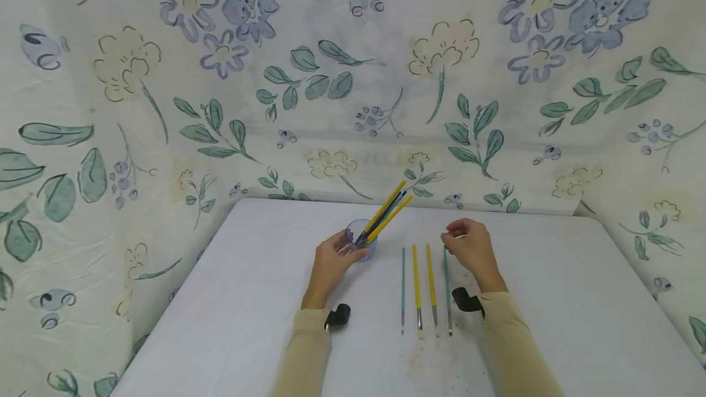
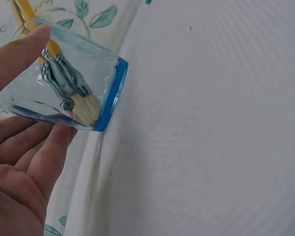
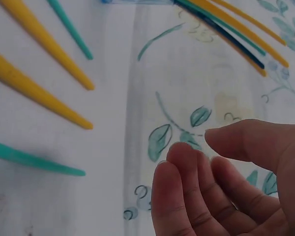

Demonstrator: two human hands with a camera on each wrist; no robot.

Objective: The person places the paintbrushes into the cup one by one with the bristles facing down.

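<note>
My left hand (image 1: 333, 262) grips a clear cup (image 2: 83, 42) with a blue base, thumb on one side and fingers on the other. Inside it lean several paintbrushes (image 1: 388, 213), bristles down, their yellow, dark blue and teal handles sticking out over the rim to the upper right. My right hand (image 1: 470, 249) holds nothing; in the right wrist view its thumb (image 3: 255, 142) stands apart from the loosely bent fingers. It is near the handle end of a teal paintbrush (image 1: 447, 287), rightmost in a row on the table. Left of that lie two yellow paintbrushes (image 1: 417, 287) and another teal paintbrush (image 1: 403, 287).
The brushes lie on a white-covered table (image 1: 231, 299), bristle ends toward me, with small specks and a faint brownish smudge (image 1: 421, 360) near them. Floral cloth (image 1: 342, 121) hangs behind the table and on both sides. Each wrist wears a black camera mount (image 1: 467, 300).
</note>
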